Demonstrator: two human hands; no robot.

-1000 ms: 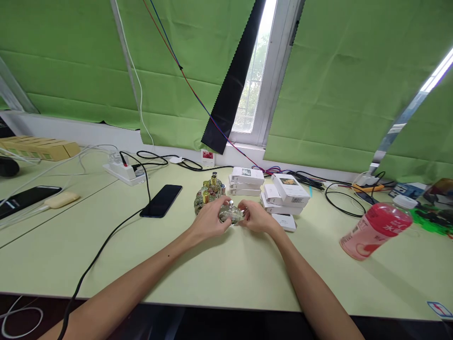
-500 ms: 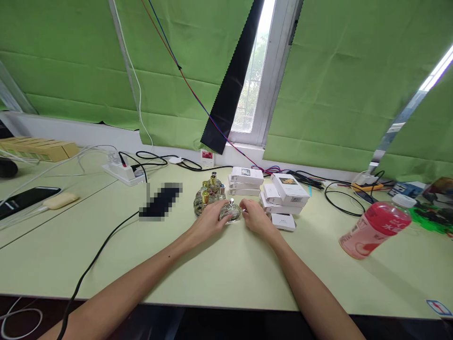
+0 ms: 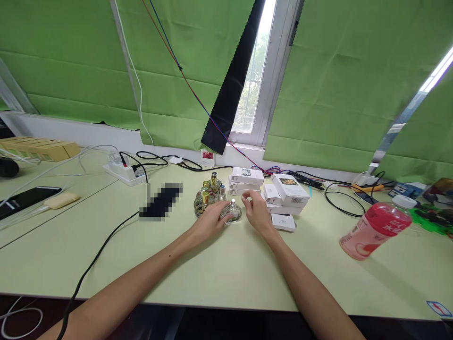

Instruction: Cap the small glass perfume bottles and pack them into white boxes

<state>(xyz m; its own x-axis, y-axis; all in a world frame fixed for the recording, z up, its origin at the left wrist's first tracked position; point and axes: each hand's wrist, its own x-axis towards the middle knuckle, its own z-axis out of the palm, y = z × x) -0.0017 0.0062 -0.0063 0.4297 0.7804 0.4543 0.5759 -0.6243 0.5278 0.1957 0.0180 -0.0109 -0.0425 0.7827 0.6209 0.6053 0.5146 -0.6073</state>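
My left hand (image 3: 211,218) is closed around the left side of a low, rounded clear glass perfume bottle (image 3: 233,215) that stands upright on the table. Its silvery neck piece points up. Just right of that bottle, my right hand (image 3: 257,213) is raised slightly with fingers curled together; whether something small is between the fingertips I cannot make out. Behind my left hand several more glass perfume bottles (image 3: 209,191) stand in a cluster, with gold and silver tops. Beyond and beside my right hand are stacked white boxes (image 3: 292,189).
A small white box (image 3: 283,222) lies in front of the stacks. On the right a pink drink bottle (image 3: 375,231) leans at an angle. Left are a blurred-out black device (image 3: 161,202) with a cable, a power strip (image 3: 123,174) and a phone (image 3: 30,198). Cables run along the wall.
My right hand has moved away from the bottle, slightly up and to the right. My left hand stays on the bottle with little movement.
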